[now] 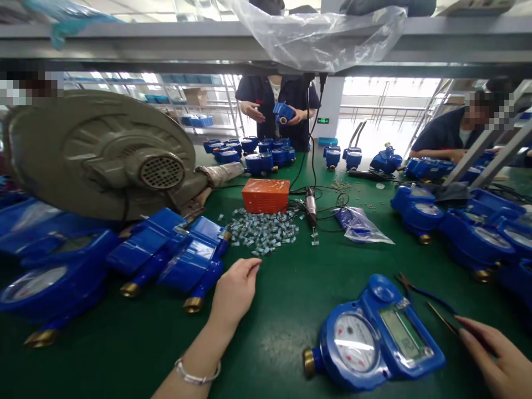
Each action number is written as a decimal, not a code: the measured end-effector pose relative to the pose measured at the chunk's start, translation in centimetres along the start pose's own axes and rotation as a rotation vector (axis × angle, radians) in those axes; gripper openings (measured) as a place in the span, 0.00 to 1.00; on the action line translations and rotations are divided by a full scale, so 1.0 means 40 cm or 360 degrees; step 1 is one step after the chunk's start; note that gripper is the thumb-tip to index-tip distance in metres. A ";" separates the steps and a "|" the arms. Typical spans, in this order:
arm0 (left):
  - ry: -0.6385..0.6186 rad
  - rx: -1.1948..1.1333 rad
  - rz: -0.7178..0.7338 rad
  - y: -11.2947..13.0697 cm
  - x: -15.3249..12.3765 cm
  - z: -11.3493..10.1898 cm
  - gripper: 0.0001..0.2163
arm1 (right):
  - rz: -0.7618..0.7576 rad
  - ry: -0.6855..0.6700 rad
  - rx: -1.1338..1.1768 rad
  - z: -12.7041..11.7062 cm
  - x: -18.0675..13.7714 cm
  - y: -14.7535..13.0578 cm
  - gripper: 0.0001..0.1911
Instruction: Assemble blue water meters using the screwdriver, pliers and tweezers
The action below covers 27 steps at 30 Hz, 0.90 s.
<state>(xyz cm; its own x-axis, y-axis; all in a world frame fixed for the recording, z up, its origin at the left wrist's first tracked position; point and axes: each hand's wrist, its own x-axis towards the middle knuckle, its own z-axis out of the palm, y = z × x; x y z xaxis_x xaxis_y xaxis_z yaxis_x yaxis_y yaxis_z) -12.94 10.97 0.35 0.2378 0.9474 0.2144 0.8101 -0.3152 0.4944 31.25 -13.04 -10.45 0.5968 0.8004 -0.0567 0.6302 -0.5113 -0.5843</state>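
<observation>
Blue water meter [376,337] is lying untouched, looking assembled, small loose pieces [266,231] sitting piled unused, left hand [235,288] half-curled nearby, hold unclear, right hand [496,354] pinching tweezers [442,317].

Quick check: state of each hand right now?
Left hand: beside the pile of small clear parts; whether it grips anything cannot be told.
Right hand: closed, holding tweezers.

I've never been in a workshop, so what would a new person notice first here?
Probably the big round machine on the left. Next, maybe the shiny blue meter in front, near the right hand. Then the bright orange box in the middle, just behind a pile of tiny pieces.
</observation>
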 end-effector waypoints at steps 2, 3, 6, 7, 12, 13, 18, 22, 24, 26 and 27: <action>-0.0056 -0.0120 -0.0070 0.031 -0.020 -0.007 0.16 | -0.0049 0.0028 0.0024 0.015 -0.056 -0.002 0.26; -0.0131 -0.0224 -0.0081 0.058 -0.040 -0.004 0.17 | -0.0106 0.0064 0.0021 0.023 -0.084 -0.018 0.26; -0.0525 -0.0660 0.0110 0.159 -0.121 0.024 0.23 | -0.0281 0.0162 -0.0017 0.043 -0.141 -0.095 0.23; -0.0680 -0.0766 0.0228 0.190 -0.149 0.035 0.29 | -0.0338 0.0180 -0.0047 0.048 -0.148 -0.120 0.22; -0.0909 -0.0739 0.0203 0.271 -0.213 0.078 0.47 | -0.0323 0.0317 -0.0337 0.057 -0.111 -0.170 0.31; -0.0875 -0.0710 0.0153 0.275 -0.212 0.082 0.46 | -0.0318 0.0295 -0.0353 0.057 -0.103 -0.168 0.31; -0.0734 -0.0703 0.0119 0.282 -0.220 0.089 0.39 | -0.0513 0.0046 -0.0248 0.059 -0.097 -0.175 0.23; -0.0679 -0.0607 0.0171 0.295 -0.246 0.092 0.38 | -0.0590 -0.0073 -0.0108 0.045 -0.079 -0.186 0.22; -0.0610 -0.0550 0.0219 0.304 -0.255 0.095 0.38 | -0.0507 -0.0009 -0.0052 0.040 -0.046 -0.188 0.25; -0.0501 -0.0531 0.0255 0.314 -0.258 0.099 0.38 | -0.0402 0.0073 0.0007 0.044 -0.004 -0.194 0.29; -0.0452 -0.0529 0.0270 0.318 -0.258 0.102 0.38 | -0.0373 0.0091 0.0043 0.050 0.017 -0.201 0.29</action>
<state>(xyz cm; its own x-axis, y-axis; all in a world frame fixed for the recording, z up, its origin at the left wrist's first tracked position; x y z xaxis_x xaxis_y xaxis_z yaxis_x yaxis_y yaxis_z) -2.89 -2.61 1.00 0.5267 0.8443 0.0993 0.5424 -0.4237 0.7255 25.60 -7.75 -7.39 0.4636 0.8767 0.1286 0.7416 -0.3045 -0.5977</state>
